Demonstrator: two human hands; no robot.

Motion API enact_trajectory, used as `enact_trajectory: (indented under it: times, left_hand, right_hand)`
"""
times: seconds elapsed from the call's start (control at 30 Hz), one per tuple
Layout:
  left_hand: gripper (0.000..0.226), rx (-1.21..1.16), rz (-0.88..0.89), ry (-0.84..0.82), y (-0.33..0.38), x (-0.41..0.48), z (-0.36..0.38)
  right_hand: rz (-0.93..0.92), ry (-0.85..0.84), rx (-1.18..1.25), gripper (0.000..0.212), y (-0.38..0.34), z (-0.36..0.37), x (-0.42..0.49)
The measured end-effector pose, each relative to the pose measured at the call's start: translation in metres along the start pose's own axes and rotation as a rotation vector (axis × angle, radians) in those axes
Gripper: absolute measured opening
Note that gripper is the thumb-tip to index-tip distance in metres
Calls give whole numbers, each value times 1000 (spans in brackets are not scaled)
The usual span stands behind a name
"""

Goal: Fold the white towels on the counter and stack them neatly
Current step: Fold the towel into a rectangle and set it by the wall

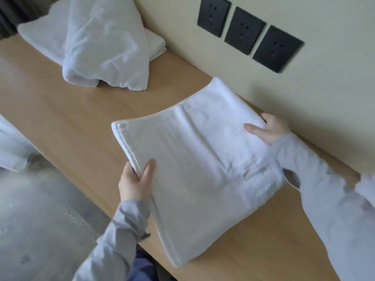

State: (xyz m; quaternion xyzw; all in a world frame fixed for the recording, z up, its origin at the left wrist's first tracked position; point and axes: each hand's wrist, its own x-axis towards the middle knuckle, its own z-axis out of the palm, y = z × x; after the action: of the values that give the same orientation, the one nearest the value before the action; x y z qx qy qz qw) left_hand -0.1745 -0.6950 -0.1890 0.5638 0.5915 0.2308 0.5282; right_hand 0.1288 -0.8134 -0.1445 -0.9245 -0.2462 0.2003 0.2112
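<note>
White folded towel [203,159]: laid flat across the middle of the wooden counter [60,110], with one side close to the wall [324,98] and the other at the counter's front edge; several layers are seen stacked along its near-left side.
Left hand [136,181]: set at the towel's front side; the thumb [149,169] is pressed on top and the other fingers are tucked under the layers, so the edge is pinched between them.
Right hand [269,129]: set at the opposite side, beside the wall; the thumb [253,128] is laid on top while the fingers are curled round the edge and mostly hidden beneath it.
Reason for the grip: opposite sides are clamped so that the layers are kept together and square; a grip at one side alone would probably let the fold slide open.
Crumpled towel [105,43]: heaped at the far end of the counter, not yet folded, draped over a flat folded towel [156,45].
Step in hand: judged to be the lifting or squaring of a finished fold, ready for stacking.
Likely destination: the far folded towel, though the crumpled one would first have to be taken off it.
Surroundings: three dark sockets [245,30] are set in the wall above; a grey floor [30,220] is seen below the counter.
</note>
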Motion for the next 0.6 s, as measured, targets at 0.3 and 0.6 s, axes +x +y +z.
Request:
enact_trajectory:
  times: [0.3, 0.6]
  left_hand:
    - [40, 488, 233, -588, 63, 107, 62]
    - [77, 1084, 926, -592, -8, 23, 63]
  right_hand:
    - [590, 290, 304, 41, 87, 47, -167]
    - [-13, 270, -282, 55, 13, 147, -176]
